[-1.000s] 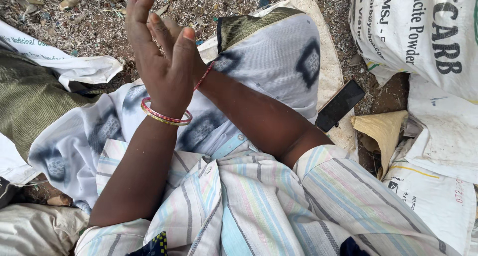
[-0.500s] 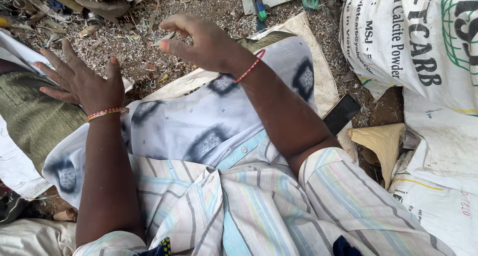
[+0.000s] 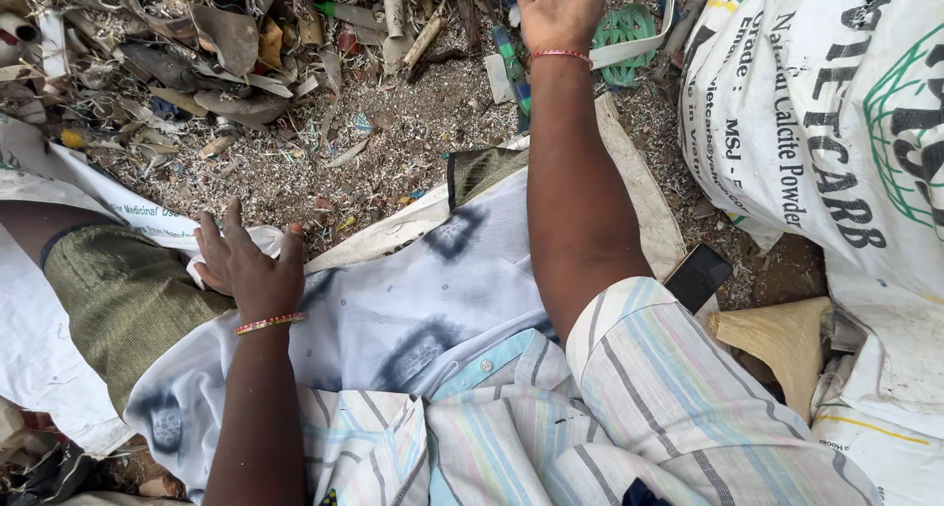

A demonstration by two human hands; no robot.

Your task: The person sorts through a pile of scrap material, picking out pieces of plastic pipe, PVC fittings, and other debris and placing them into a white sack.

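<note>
On the lap, the left hand [image 3: 248, 270] lies flat with fingers spread, palm down on the white patterned cloth [image 3: 413, 309] beside the olive fabric [image 3: 118, 299], gripping nothing. Its forearm runs straight up from the bottom edge, a pink bangle [image 3: 270, 322] at the wrist. Far ahead, the right hand [image 3: 559, 6] is stretched out over the scrap-strewn ground [image 3: 324, 142], loosely open near a green plastic piece [image 3: 629, 29]; whether it holds anything I cannot tell. Half a second ago both hands were raised and closer together; now the left has dropped to the cloth and the right has reached further forward. A white printed sack [image 3: 836, 142] stands at right.
</note>
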